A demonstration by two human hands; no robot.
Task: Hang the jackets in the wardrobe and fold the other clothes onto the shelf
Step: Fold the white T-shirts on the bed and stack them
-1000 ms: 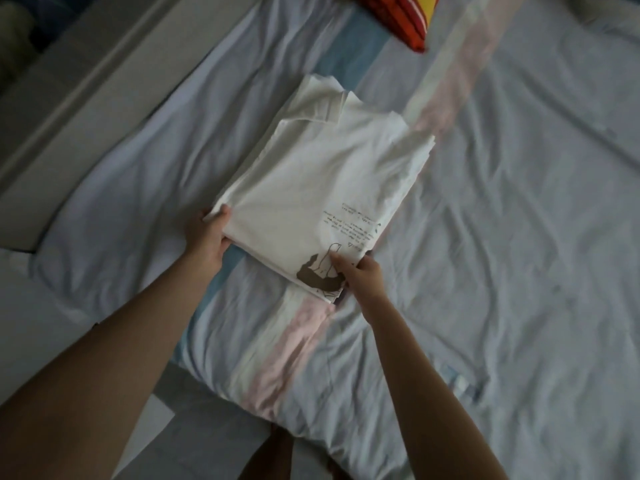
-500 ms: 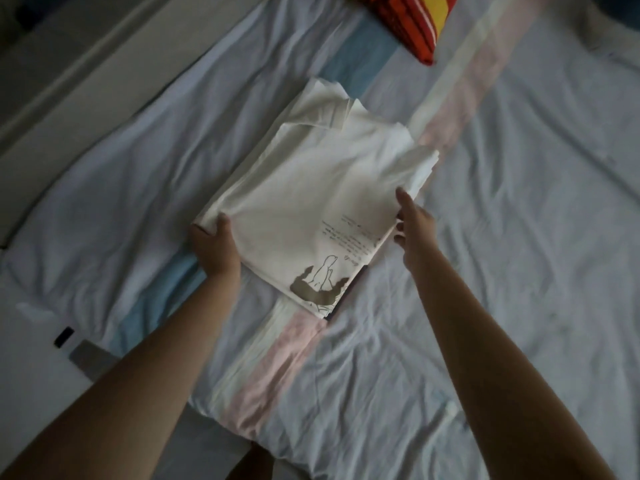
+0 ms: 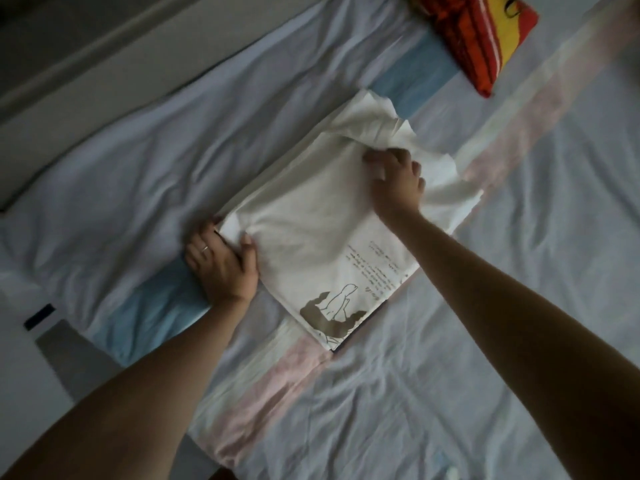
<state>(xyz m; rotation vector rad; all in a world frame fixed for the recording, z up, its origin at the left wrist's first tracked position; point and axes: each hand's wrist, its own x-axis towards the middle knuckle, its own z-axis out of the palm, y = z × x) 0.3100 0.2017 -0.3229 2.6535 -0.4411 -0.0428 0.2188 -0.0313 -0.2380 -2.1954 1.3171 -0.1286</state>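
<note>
Dimly lit, left hand [image 3: 221,265] grips white shirt [image 3: 311,230]; right hand [image 3: 398,181] pinches its blurred collar.

left hand [image 3: 221,268]: thin ring [image 3: 205,249] on one finger | right hand [image 3: 398,183]: no jewellery | forearms: bare, sleeveless

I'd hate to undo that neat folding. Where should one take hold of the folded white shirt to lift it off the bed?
Probably by its two long side edges, one hand sliding under from each side. The white shirt lies flat as a rectangle on the bed sheet, and its far end is loose and rumpled, so gripping there would likely unfold it. The left hand already sits at one side edge.
</note>
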